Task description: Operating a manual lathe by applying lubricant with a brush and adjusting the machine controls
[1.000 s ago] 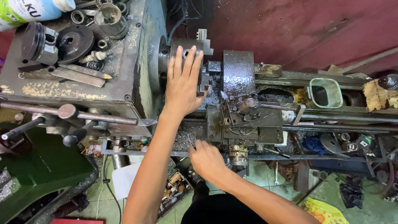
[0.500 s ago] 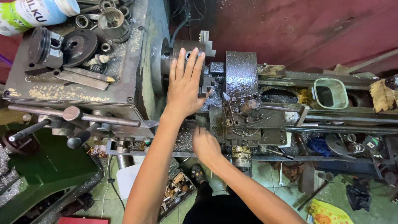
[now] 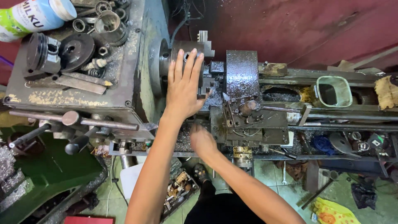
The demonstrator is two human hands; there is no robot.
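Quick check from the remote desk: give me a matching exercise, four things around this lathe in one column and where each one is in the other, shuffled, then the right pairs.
Things:
1. left hand
2. right hand
3. plastic bottle
4. green plastic container

Places:
A. lying at the top left corner, on the headstock
B. flat on the chuck, fingers spread
C. on the lathe bed, right of the carriage
D. low at the front of the lathe, blurred, below the chuck

Pairs: 1-B, 2-D, 3-A, 4-C
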